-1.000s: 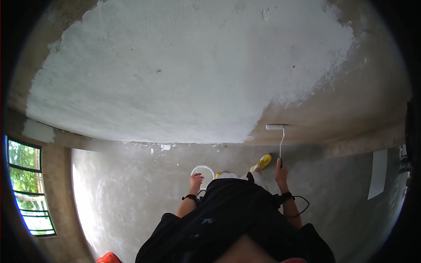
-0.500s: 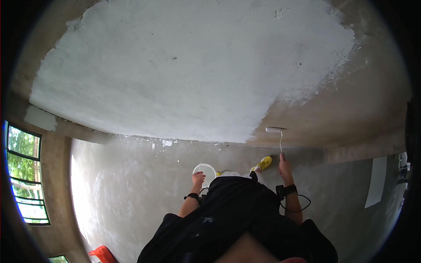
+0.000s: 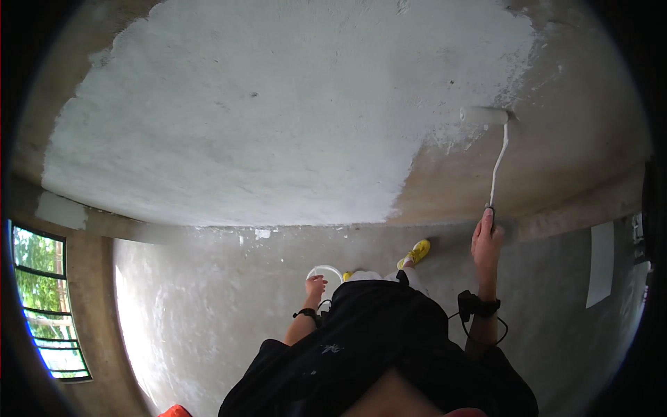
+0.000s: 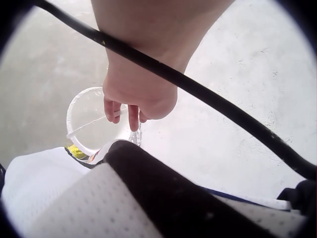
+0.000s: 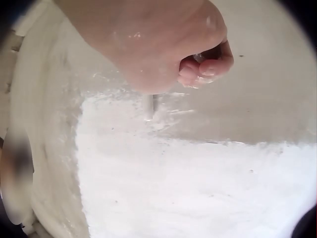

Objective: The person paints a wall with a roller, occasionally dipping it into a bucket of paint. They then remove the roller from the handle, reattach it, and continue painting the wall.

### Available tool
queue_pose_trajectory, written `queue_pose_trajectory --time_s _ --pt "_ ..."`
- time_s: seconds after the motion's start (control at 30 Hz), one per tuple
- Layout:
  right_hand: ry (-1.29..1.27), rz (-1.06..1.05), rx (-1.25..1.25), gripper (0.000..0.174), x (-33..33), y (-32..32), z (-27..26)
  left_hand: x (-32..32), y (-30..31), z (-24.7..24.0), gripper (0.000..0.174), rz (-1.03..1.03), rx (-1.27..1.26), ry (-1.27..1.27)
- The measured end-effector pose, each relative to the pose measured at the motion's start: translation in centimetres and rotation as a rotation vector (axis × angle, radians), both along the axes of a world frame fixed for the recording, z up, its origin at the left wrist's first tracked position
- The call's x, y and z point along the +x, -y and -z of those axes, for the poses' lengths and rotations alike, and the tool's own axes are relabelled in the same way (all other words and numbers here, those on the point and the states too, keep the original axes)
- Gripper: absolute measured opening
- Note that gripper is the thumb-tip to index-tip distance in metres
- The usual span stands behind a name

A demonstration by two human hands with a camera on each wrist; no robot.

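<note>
My right hand (image 3: 488, 243) grips the dark handle of a paint roller (image 3: 483, 115). Its white sleeve overlaps the edge where white paint (image 3: 278, 153) meets bare brown wall (image 3: 472, 187). The right wrist view shows curled fingers (image 5: 210, 68) and a short end of the roller (image 5: 148, 108) past the hand; the rest is hidden behind it. Low at my left side, my left hand (image 3: 315, 286) holds a white bucket (image 3: 326, 267) by its handle. In the left wrist view the thin handle (image 4: 89, 128) crosses the bucket's opening and runs into the fingers (image 4: 132, 118).
Grey concrete floor (image 3: 201, 292) with white spatters meets the wall's foot. My yellow shoe (image 3: 414, 254) stands near the wall. A window (image 3: 48, 306) is at the left, and a red item (image 3: 175, 411) lies at the lower left. Black cables hang from both wrists.
My right hand has carried the roller up and to the right, from low on the brown wall to the painted edge. The left hand and bucket have stayed nearly in place.
</note>
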State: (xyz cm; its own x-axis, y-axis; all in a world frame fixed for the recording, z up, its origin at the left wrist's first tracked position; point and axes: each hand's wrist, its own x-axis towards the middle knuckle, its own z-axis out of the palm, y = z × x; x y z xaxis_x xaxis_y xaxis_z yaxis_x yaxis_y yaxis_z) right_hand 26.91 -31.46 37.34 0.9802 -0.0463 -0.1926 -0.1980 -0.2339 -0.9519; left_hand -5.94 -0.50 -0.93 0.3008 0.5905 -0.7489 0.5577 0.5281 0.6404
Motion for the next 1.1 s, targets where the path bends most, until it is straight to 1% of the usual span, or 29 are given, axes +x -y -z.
queue_pose_trajectory --time_s 0.03,0.1,0.17,0.23,0.3,0.33,0.4,0.47,0.53,0.6,0.63,0.67,0.7,0.73,0.8,0.87,0.9,0.93,1.0,1.07,1.1 --pt "0.004 -0.002 0.006 0.049 0.7 -0.2 -1.2 0.0 0.0 0.2 0.021 0.009 0.001 -0.004" --pt "0.138 -0.049 0.062 0.048 1.8 -0.4 -3.4 -0.1 0.3 0.5 0.021 0.005 0.022 -0.006" --pt "0.183 -0.055 0.060 0.048 3.0 -0.9 -5.4 -0.2 0.6 0.5 0.021 -0.001 0.040 -0.011" --pt "0.231 -0.062 0.057 0.048 3.5 -1.4 -5.9 0.0 0.8 0.4 0.021 -0.003 0.044 -0.028" --pt "0.214 -0.006 0.055 0.049 4.0 -2.2 -5.2 0.2 1.0 0.2 0.021 -0.005 0.053 -0.039" --pt "0.215 -0.010 0.056 0.049 4.3 -2.4 -3.6 0.4 1.0 0.2 0.021 -0.001 0.060 -0.054" --pt "0.298 -0.011 0.092 0.049 4.9 -2.7 2.2 0.3 1.2 0.4 0.021 -0.012 0.053 -0.049" --pt "0.277 0.018 0.103 0.050 4.2 -2.5 8.3 0.2 1.4 0.5 0.021 -0.024 0.046 -0.040" --pt "0.262 0.000 -0.074 0.054 2.7 -1.0 15.4 0.1 1.4 0.2 0.020 -0.040 0.017 -0.067" --pt "0.196 -0.014 -0.327 0.062 0.3 0.9 21.0 0.0 1.5 -0.3 0.021 -0.045 0.016 -0.061" --pt "0.196 -0.015 -0.328 0.062 -0.5 2.2 24.1 -0.1 1.6 -0.6 0.021 -0.050 0.018 -0.059" --pt "0.082 -0.072 -0.422 0.064 -0.9 3.7 27.0 -0.1 1.7 -0.9 0.021 -0.051 0.018 -0.058" --pt "-0.031 -0.129 -0.513 0.069 -1.2 3.8 27.2 0.0 1.5 -0.9 0.021 -0.049 0.019 -0.058" --pt "-0.033 -0.128 -0.512 0.069 -0.8 3.7 27.4 -0.1 1.5 -1.0 0.021 -0.045 0.018 -0.061" --pt "-0.184 -0.189 -0.621 0.070 -0.3 3.9 27.1 -0.8 2.0 -1.1 0.021 -0.052 0.026 -0.027" --pt "-0.169 -0.157 -0.585 0.069 -0.9 3.8 26.2 -0.2 1.2 -1.0 0.021 -0.063 0.052 0.026" --pt "-0.163 -0.129 -0.558 0.067 -1.1 3.8 25.5 -0.3 1.2 -1.2 0.021 -0.073 0.036 -0.006" --pt "-0.161 -0.129 -0.554 0.067 -1.2 3.4 23.8 -0.3 1.2 -1.2 0.021 -0.081 0.019 -0.040" --pt "0.062 -0.005 -0.324 0.064 -2.0 2.9 18.6 -0.9 1.4 -1.1 0.021 -0.086 -0.017 -0.013" --pt "0.110 0.000 -0.267 0.055 -0.2 1.7 13.7 -1.8 1.5 -0.9 0.021 -0.075 -0.055 -0.004" --pt "0.199 -0.016 -0.200 0.051 1.0 0.6 10.2 -1.7 1.4 -0.3 0.022 -0.067 -0.036 -0.023"
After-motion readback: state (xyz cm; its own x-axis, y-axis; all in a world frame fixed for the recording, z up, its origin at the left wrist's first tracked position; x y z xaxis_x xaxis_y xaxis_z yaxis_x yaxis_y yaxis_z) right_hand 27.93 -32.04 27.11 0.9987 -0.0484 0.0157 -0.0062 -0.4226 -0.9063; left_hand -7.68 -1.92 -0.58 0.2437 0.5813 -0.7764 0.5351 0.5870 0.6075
